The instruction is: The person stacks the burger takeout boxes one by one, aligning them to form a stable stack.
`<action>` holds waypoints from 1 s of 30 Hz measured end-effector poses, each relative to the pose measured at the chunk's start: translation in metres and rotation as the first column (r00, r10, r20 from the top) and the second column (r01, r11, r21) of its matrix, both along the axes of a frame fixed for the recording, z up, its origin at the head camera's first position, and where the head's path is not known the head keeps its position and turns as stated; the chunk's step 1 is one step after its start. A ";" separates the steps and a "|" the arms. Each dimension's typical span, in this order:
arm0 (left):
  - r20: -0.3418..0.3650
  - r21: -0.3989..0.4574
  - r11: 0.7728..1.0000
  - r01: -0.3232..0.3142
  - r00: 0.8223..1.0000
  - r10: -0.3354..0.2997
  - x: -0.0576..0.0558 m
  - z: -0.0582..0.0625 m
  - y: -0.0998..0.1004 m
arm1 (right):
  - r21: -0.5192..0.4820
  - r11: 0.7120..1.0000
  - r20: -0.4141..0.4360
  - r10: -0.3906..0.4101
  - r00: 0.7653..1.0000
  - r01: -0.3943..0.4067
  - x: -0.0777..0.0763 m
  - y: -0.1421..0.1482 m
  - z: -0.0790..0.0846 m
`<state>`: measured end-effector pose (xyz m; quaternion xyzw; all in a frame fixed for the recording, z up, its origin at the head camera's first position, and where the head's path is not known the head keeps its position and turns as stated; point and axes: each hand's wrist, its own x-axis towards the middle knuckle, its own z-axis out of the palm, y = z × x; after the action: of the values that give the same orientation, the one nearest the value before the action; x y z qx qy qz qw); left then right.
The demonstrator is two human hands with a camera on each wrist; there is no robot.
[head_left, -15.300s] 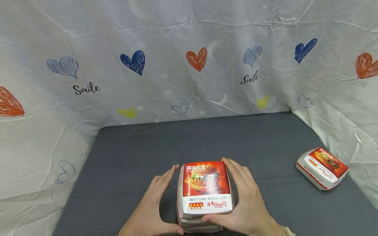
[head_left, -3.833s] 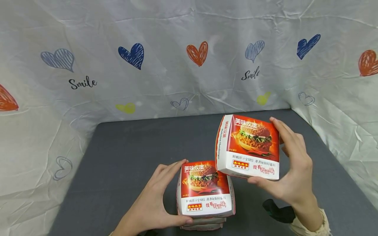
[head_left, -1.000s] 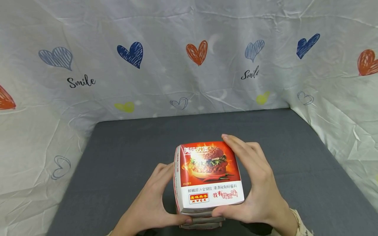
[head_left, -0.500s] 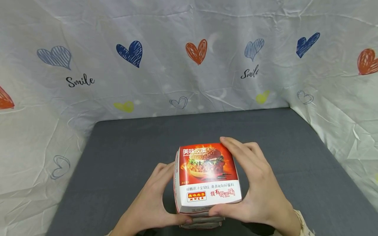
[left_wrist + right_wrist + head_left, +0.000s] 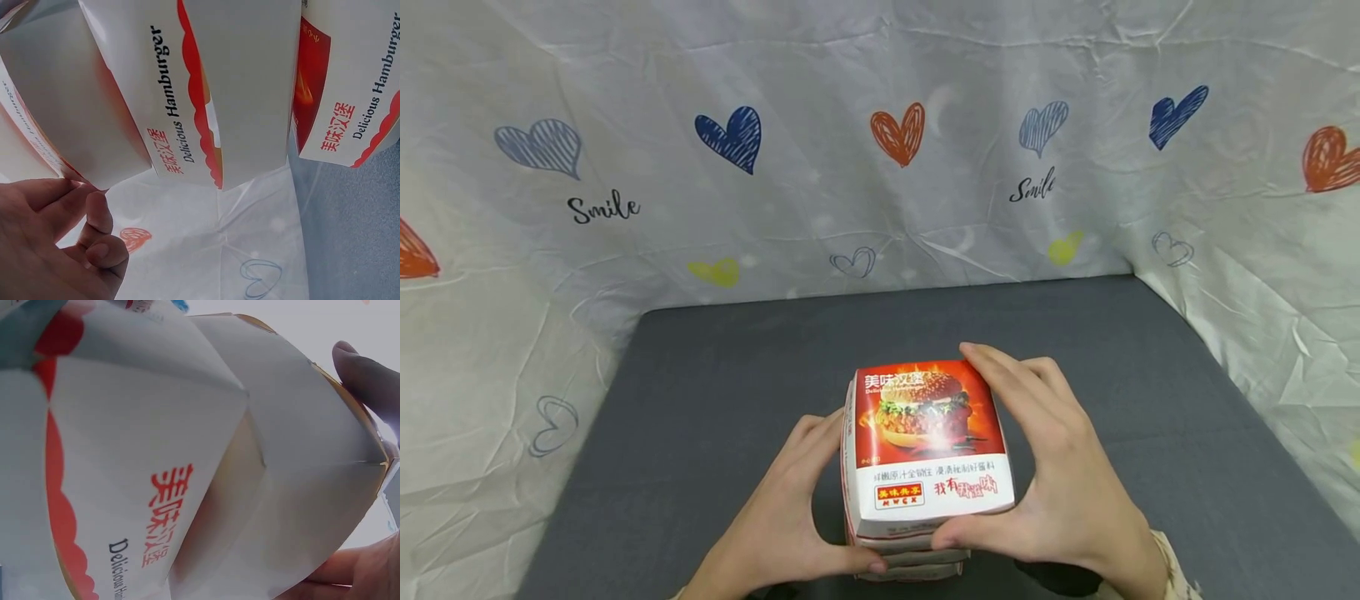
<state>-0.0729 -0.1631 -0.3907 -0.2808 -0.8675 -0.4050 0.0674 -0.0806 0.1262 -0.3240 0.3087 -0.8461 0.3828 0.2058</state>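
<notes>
A stack of several hamburger boxes stands at the front middle in the head view. The top hamburger box (image 5: 925, 421) has a red lid printed with a burger; lower boxes (image 5: 917, 562) peek out under its front edge. My right hand (image 5: 1060, 475) grips the top box, thumb on the front wall, fingers along the right and far side. My left hand (image 5: 786, 508) holds the stack from the left, thumb across the front; its fingertips are partly hidden. In the left wrist view, fingertips of that hand (image 5: 50, 234) touch an upper box beside lower box walls (image 5: 172, 112).
Dark grey cloth covers the table (image 5: 737, 358). A white curtain (image 5: 820, 192) printed with hearts and "Smile" hangs behind and along both sides. A black object (image 5: 1060, 577) shows under my right wrist.
Earlier a separate box lay at the right; later my right hand held a box up right of the stack. Now the right-hand box sits on top. Over the last second it has barely shifted.
</notes>
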 end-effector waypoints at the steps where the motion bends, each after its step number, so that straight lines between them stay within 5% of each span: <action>1: -0.008 0.002 1.000 0.002 1.000 -0.002 0.000 0.000 0.000 | -0.004 1.000 -0.002 0.003 1.000 -0.003 -0.001 0.000 0.000; 30: -0.038 0.032 0.999 0.030 0.999 -0.029 -0.002 -0.003 -0.001 | -0.052 0.997 -0.041 0.047 0.998 -0.049 -0.008 0.001 -0.004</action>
<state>-0.0751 -0.1640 -0.3934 -0.3001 -0.8551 -0.4146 0.0824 -0.0883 0.1274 -0.3277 0.3310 -0.8236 0.4038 0.2215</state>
